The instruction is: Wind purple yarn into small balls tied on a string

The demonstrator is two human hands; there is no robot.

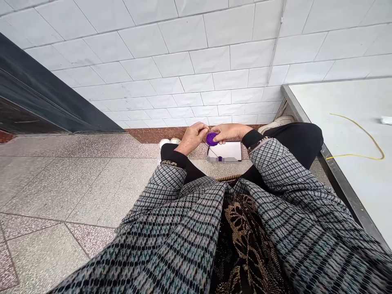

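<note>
A round purple ball of yarn (211,139) is in my right hand (228,132), with the thumb pressed on its near face and the fingers closed around its right side. To its left, my left hand (196,135) has thumb and index finger pinched together close by the ball. A dark purple strand runs from beneath the left fingers down to a small purple bit of yarn (220,158) at the near edge of a shallow white box (229,150). This box lies low between my knees, just below both hands.
A tiled white wall (211,98) rises right in front. On the right stands a white-topped table (343,192) with a metal edge, a bent yellow cord (372,139) on it. Speckled floor tiles (92,179) spread to the left, towards a dark panel (61,94).
</note>
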